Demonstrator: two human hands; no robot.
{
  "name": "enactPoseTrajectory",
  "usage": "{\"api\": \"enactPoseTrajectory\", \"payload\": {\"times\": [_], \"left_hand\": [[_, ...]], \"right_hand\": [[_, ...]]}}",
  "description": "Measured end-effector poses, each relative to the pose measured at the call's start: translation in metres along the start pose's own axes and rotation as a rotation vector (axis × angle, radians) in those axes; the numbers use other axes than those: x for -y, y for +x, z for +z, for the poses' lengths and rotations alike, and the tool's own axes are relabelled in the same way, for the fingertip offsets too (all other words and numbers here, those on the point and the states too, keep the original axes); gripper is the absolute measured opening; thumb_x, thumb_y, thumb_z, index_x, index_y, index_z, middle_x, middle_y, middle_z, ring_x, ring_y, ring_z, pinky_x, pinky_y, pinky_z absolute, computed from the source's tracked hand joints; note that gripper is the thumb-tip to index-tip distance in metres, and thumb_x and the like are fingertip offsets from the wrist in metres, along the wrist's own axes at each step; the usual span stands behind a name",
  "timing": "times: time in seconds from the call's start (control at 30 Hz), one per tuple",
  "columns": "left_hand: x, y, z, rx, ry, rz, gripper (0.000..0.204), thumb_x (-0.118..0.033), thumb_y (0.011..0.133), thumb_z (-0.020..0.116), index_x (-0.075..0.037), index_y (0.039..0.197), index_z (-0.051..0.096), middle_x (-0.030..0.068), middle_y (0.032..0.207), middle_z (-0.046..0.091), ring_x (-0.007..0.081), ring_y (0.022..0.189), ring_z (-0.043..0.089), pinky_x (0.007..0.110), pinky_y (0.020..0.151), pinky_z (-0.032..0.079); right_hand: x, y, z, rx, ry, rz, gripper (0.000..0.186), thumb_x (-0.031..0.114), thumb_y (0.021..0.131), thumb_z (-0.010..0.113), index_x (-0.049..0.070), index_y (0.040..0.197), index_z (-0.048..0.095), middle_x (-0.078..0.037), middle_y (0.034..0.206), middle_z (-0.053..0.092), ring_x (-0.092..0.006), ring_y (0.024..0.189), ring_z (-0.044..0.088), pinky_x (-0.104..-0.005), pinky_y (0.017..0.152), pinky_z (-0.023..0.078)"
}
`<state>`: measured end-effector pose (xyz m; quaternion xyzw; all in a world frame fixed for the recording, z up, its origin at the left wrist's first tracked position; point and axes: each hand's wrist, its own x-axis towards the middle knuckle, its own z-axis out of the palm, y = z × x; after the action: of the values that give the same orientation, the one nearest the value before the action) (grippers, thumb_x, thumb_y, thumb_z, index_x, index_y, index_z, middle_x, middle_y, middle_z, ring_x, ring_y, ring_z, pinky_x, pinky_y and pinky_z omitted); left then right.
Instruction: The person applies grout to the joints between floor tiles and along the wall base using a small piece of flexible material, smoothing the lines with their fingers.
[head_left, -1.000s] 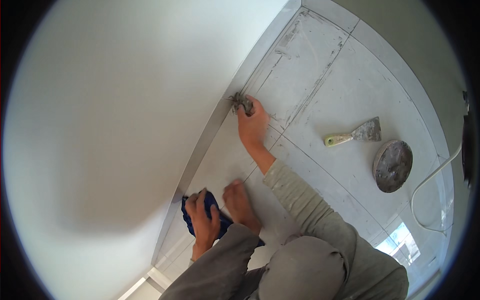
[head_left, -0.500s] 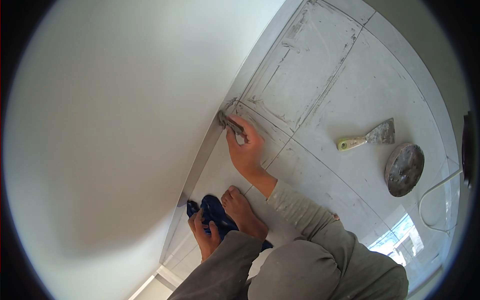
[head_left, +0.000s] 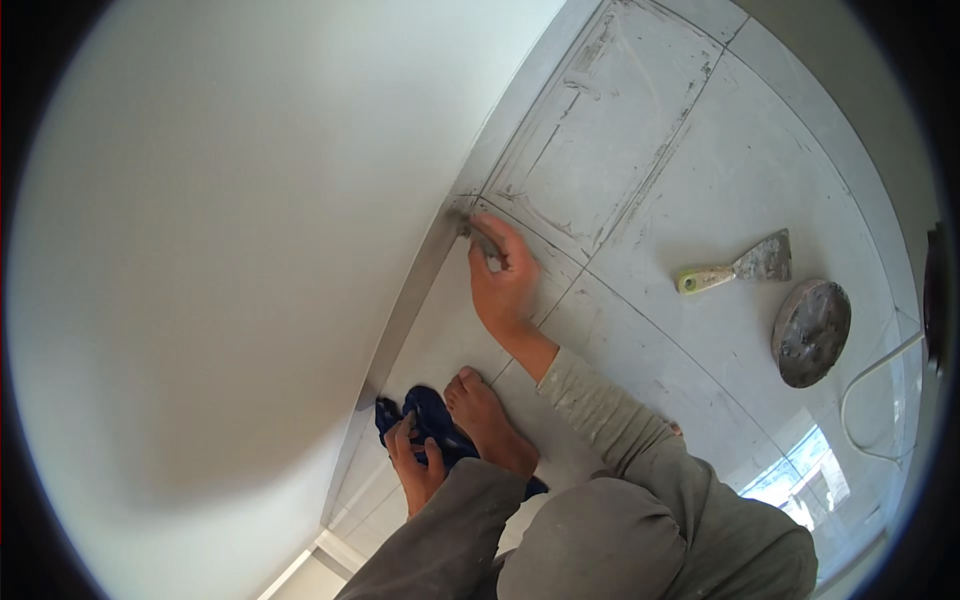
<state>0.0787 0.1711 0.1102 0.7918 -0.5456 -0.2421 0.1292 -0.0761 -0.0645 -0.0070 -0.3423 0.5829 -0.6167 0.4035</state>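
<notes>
Pressing a small grey tool point(head_left: 478, 238) into the joint where the floor tile point(head_left: 610, 130) meets the wall point(head_left: 250, 250), the right hand point(head_left: 505, 285) pinches it; it looks stiff and light, best gripped near its back end. The left hand point(head_left: 415, 465), near that joint, clutches a soft blue cloth point(head_left: 430, 420).

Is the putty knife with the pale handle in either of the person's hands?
No: the putty knife lies on the floor tiles beside the round disc, apart from both hands.

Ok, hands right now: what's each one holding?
Left hand: closed on a blue cloth on the floor.
Right hand: gripping a small grey tool at the wall-floor joint.
</notes>
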Motion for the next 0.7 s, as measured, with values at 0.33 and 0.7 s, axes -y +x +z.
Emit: {"api": "enactPoseTrajectory", "payload": {"times": [0.33,0.7], "left_hand": [[0.002,0.000,0.001,-0.011,0.027,-0.024,0.052,-0.007,0.089,0.059,-0.001,0.141,0.050,0.0163,0.128,0.051,0.0241,0.106,0.056,0.031,0.076,0.051],[0.002,-0.002,0.003,-0.008,-0.018,-0.054,0.052,-0.008,0.089,0.060,-0.002,0.140,0.050,0.0158,0.126,0.051,0.0238,0.105,0.057,0.031,0.075,0.052]], "right_hand": [[0.001,-0.006,0.001,-0.031,-0.058,-0.140,0.042,-0.009,0.078,0.070,0.003,0.119,0.068,-0.014,0.112,0.072,-0.0324,0.103,0.071,-0.0367,0.091,0.055],[0.003,-0.005,0.004,0.008,-0.041,-0.187,0.036,-0.010,0.083,0.070,0.000,0.118,0.067,-0.015,0.114,0.074,-0.0254,0.105,0.073,-0.0324,0.091,0.055]]}}
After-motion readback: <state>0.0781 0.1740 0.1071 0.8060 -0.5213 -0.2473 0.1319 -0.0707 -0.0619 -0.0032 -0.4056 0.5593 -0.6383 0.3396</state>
